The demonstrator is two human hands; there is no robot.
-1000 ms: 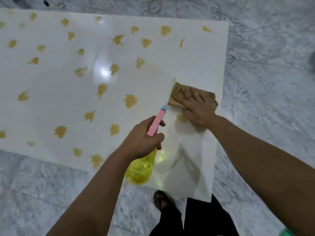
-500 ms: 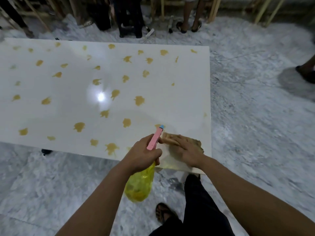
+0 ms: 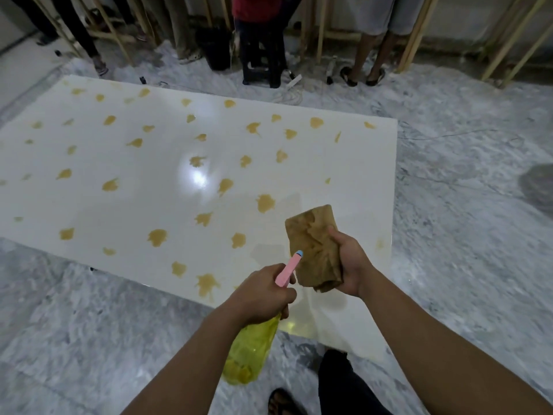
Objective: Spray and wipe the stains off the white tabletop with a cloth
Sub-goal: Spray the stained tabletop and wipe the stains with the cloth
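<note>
Item: glossy white rectangular bench (image 3: 125, 163), dotted with yellow-brown stains (image 3: 265, 203) except the near right corner, which looks wiped and damp. Left hand (image 3: 259, 298) is wrapped round the neck of a translucent yellow plastic spray bottle with a pink trigger head (image 3: 288, 269), nozzle aimed over that corner; it seems roughly part-full of yellow liquid. Right hand (image 3: 348, 266) clutches a crumpled brown cloth (image 3: 315, 248), lifted off the bench just above the same corner. Handling note: mist the stains nearest the corner, then press the cloth flat and wipe outward.
</note>
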